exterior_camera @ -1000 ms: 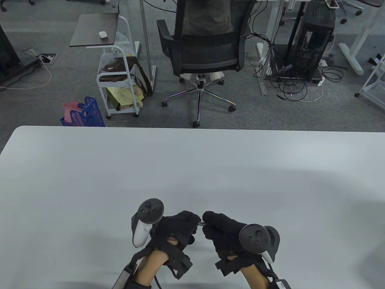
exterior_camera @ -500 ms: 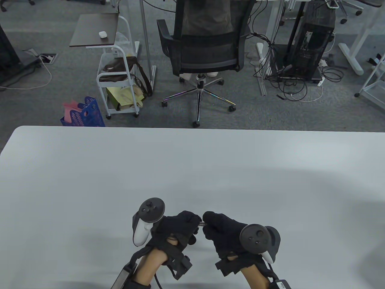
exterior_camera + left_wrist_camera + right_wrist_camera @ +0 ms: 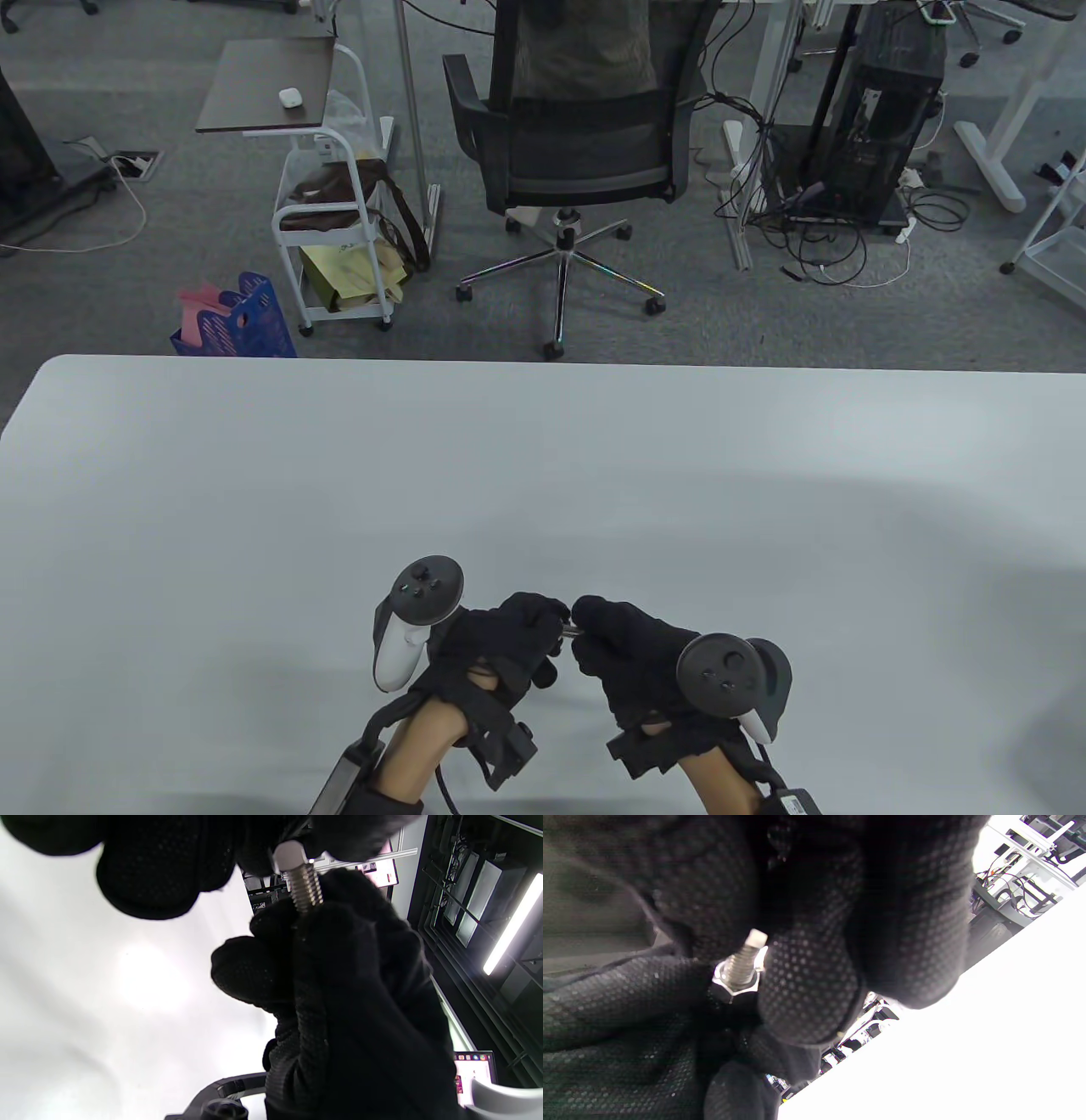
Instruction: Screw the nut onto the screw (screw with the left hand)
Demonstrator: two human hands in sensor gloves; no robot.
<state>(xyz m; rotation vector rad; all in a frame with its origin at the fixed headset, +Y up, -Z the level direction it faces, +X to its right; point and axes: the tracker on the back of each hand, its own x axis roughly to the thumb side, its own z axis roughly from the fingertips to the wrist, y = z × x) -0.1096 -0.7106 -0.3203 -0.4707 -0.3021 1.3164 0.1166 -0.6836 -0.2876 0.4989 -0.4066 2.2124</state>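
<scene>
Both hands are meeting low and central over the worktop (image 3: pixel 543 475), raised off its surface, fingertips nearly touching.

Left hand (image 3: pixel 501 649): fingers are curling in tight around the nut (image 3: pixel 734 983), pinching it by its flats. In the right wrist view the nut is sitting partway along the thread, with the tip of the screw (image 3: pixel 745 957) poking out past it.

Right hand (image 3: pixel 632 658): closed narrow around the screw, gripping it along the lower shank. In the left wrist view a short stretch of bare thread is showing between the two hands; the pale hex shape at its top, whether nut or head, I cannot tell from that angle.

From the table view only a glint of metal is showing between the gloves, so the thread engagement is being judged from the wrist views alone.

Handling, as a judgement:
- Both parts are small, rigid steel; light, not fragile, no give under pressure.
- Smooth metal against dotted glove fabric is likely gripping fairly well, but the nut is tiny and could slip out and roll if the pinch loosens.
- Best hold on the nut is across opposite flats with thumb and forefinger; on the screw, well down the shank, leaving thread free.
- Keeping nut square to the axis is mattering most, since tilt risks cross-threading.
</scene>
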